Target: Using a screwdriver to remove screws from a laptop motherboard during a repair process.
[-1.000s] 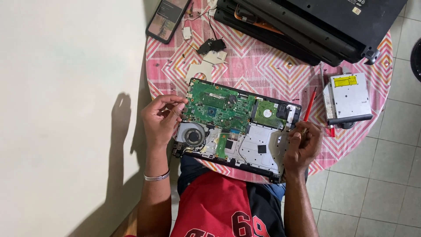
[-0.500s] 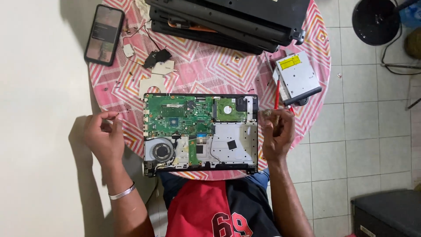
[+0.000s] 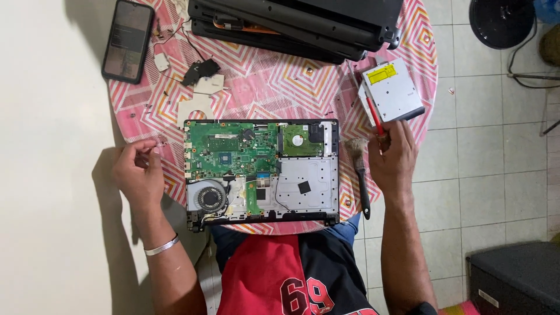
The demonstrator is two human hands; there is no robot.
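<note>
Two bare hands over a round table [image 3: 408,41] under a pink zigzag cloth. Left hand [image 3: 139,172] at the table's left edge, fingers curled, thumb and fingertips pinched around something small and pale, too small to tell. Right hand [image 3: 394,160] at the right side, closed around the end of a red-handled screwdriver [image 3: 374,119], shaft pointing to the far side. Opened laptop base [image 3: 262,170] flat between both hands, at the near edge of the table, touched by neither. Green circuit board [image 3: 227,153] across its far left, round fan [image 3: 211,197] at the near left corner, hard drive [image 3: 298,140] at the far right, bare silver plate [image 3: 306,186] below that. Small brush [image 3: 360,175] with a black handle just beside the laptop's right edge, bristles toward the far side, just left of the right hand. Silver optical drive [image 3: 392,92] with a yellow label farther right, partly over the table rim. Stack of dark laptop shells [image 3: 297,23] across the far side. Black phone [image 3: 126,39] at the far left, screen up. Loose pale scraps and a small black part [image 3: 201,69] between phone and laptop. Silver bangle [image 3: 161,245] on the left wrist.
</note>
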